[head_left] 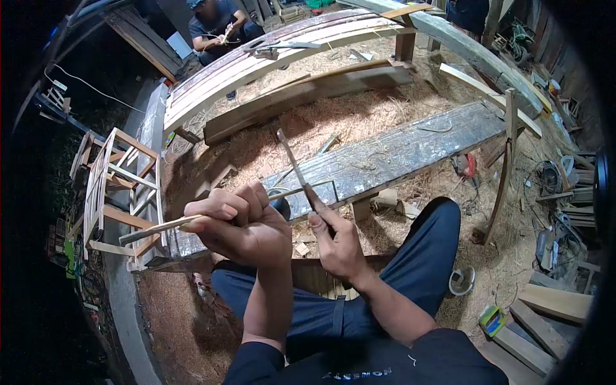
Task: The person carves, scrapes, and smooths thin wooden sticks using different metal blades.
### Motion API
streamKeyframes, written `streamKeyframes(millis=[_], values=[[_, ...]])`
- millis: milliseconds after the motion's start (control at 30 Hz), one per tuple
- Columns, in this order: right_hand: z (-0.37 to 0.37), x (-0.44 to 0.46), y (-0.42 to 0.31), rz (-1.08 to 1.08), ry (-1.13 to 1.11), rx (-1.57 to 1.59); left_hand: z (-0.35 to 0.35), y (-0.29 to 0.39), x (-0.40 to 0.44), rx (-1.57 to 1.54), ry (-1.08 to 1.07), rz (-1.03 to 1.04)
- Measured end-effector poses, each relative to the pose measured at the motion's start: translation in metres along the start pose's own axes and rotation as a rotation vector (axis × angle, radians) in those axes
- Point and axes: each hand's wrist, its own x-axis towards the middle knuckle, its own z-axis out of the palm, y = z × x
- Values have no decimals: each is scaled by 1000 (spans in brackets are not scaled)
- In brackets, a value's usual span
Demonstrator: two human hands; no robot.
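Pale wooden strip (163, 226) slants up over the near edge of the grey plank bench (391, 157), its left end near the slatted frame (131, 186) at the bench's left end. Left hand (247, 228), this side of the bench, pinches the strip, fingers curled. Right hand (337, 247), also bench-side, grips a knife-like tool (292, 162) pointing up across the strip; contact unclear. Wood shavings (247, 151) cover ground beyond the bench; another person (218, 29) farther back.
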Motion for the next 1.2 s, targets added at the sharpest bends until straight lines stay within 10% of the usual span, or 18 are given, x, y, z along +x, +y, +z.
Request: streamKeyframes(millis=[467, 700, 767, 833, 1200], values=[[-2, 6, 51, -82, 100, -261, -15, 0, 3, -42, -26, 41], [-18, 12, 62, 276, 57, -172, -26, -3, 13, -67, 90, 23], [-14, 13, 91, -45, 270, -296, -32, -1, 30, -49, 295, -51], [-29, 19, 46, 346, 221, -84, -45, 5, 48, -109, 379, -61], [-43, 44, 17, 289, 205, 507, -95, 17, 68, -275, 491, -139]])
